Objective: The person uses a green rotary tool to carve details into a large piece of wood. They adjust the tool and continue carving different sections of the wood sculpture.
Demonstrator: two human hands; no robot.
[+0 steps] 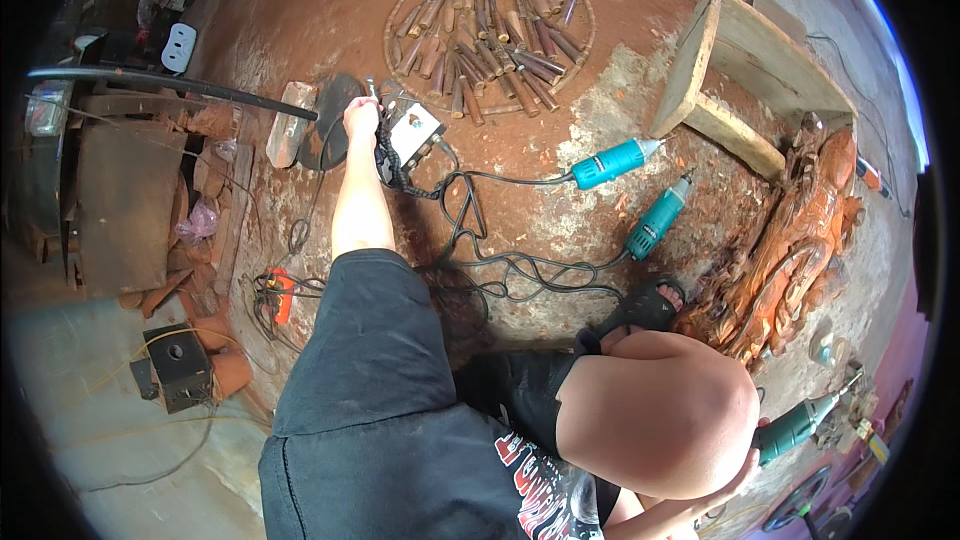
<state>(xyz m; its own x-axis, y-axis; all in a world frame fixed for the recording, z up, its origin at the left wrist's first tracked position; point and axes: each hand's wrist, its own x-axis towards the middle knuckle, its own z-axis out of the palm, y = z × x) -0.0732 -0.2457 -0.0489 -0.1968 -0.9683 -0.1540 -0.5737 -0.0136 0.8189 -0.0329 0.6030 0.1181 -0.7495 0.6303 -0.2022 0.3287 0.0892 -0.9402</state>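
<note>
My left hand (362, 120) reaches far forward, its fingers closed around a slim handpiece (371, 88) with a metal tip. A thick black cord hangs beside the hand, over a grey-white control box (412, 128). Low on the right, past my bent knee, my right hand (738, 480) is closed at the rear end of a green die grinder (800, 428); the knee hides part of that hand. Two teal die grinders, one farther off (612, 163) and one nearer (660, 218), lie on the floor with their cords tangled.
Many wood-handled chisels (490, 35) lie on a round mat ahead. A glossy carved wood piece (790, 250) rests at right, below a wooden frame (740, 135). Left are a dark disc (333, 122), a pale block (291, 123), an orange-handled tool (283, 296) and a black box (178, 365).
</note>
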